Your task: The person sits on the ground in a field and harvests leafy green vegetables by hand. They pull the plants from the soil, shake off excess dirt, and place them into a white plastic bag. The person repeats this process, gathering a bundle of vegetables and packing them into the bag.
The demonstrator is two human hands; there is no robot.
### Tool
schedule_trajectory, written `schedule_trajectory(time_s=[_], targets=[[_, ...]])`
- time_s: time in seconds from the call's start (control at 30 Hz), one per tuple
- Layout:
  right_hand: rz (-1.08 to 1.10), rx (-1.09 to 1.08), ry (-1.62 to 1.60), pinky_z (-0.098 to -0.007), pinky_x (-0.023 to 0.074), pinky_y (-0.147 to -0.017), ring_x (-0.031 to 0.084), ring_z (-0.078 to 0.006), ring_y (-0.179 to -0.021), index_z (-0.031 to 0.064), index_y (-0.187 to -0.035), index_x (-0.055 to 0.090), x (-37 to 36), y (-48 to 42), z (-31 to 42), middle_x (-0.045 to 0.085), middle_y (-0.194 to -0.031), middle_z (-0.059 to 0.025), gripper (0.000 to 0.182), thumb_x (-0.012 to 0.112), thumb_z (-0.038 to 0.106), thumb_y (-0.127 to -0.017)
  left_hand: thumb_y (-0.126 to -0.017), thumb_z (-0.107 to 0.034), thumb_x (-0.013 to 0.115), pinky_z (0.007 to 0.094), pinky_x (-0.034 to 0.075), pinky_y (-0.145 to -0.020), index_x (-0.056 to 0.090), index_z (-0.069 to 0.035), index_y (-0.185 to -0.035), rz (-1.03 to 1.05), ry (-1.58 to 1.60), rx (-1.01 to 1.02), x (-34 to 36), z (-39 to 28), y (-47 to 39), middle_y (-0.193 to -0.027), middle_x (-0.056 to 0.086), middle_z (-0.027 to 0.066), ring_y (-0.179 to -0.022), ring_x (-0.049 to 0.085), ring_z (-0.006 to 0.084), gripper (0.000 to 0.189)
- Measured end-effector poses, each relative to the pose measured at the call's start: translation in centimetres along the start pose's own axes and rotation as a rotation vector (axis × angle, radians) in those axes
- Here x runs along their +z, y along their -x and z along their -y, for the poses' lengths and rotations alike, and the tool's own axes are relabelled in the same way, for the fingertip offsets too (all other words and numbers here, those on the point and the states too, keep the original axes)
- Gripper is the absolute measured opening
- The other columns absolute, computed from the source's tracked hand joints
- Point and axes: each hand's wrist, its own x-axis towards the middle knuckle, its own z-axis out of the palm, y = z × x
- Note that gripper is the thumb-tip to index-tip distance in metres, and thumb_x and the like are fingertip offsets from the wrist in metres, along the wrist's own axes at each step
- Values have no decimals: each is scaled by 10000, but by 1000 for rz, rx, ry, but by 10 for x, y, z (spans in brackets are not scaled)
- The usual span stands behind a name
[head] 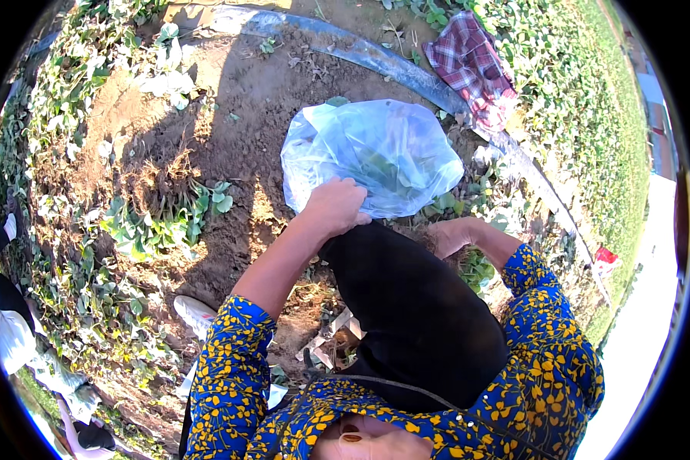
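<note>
A clear plastic bag (374, 155) with green leaves showing through it lies on the soil in front of my knees. My left hand (338, 207) grips the bag's near edge, fingers curled into the film. Just right of my black-trousered knee, my right hand (451, 236) is closed around a bunch of rooted leafy plants (476, 269). Brown roots show at one side of that hand and leaves at the other. My knee hides part of the bunch and some of the fingers.
Left of the bag lies a pile of uprooted plants (155, 221), roots and leaves exposed. A plaid cloth (471, 66) rests by a strip of plastic sheeting (374, 54). Leafy rows flank the bare soil. Another person (6, 310) is at the far left.
</note>
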Motion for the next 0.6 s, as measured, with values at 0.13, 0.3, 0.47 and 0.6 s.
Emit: schedule_trajectory(time_s=[0.13, 0.3, 0.47, 0.6], targets=[[-188, -62, -118, -321, 438, -889, 558, -195, -994, 5, -1177, 528, -30, 14, 114, 619, -1075, -99, 563, 751, 183, -693, -847, -159, 547, 405, 464, -727, 526, -15, -913, -220, 114, -98, 4, 8, 8, -919, 574, 161, -880, 572, 303, 161], [-310, -356, -269, -322, 412, -927, 531, -187, -1036, 27, -1172, 529, -54, -24, 128, 600, -1101, -94, 561, 753, 160, -675, -842, -59, 560, 341, 457, -635, 496, -10, -907, -701, 536, -155, -25, -10, 36, -828, 540, 146, -722, 566, 291, 103], [-609, -374, 549, -352, 406, -934, 535, -269, -1057, 21, -1251, 455, -97, -86, 159, 580, -1128, -157, 641, 692, 331, -743, -791, -2, 597, 356, 481, -690, 496, -22, -907, -792, 385, 76, -24, -15, 42, -885, 546, 131, -815, 572, 323, 155], [-796, -214, 435, -359, 407, -930, 536, -278, -1053, 14, -1244, 455, -108, -114, 157, 578, -1123, -169, 627, 679, 334, -753, -777, -7, 609, 366, 487, -682, 502, -21, -913, -781, 327, 112, -22, -19, 43, -898, 548, 117, -813, 576, 313, 174]])
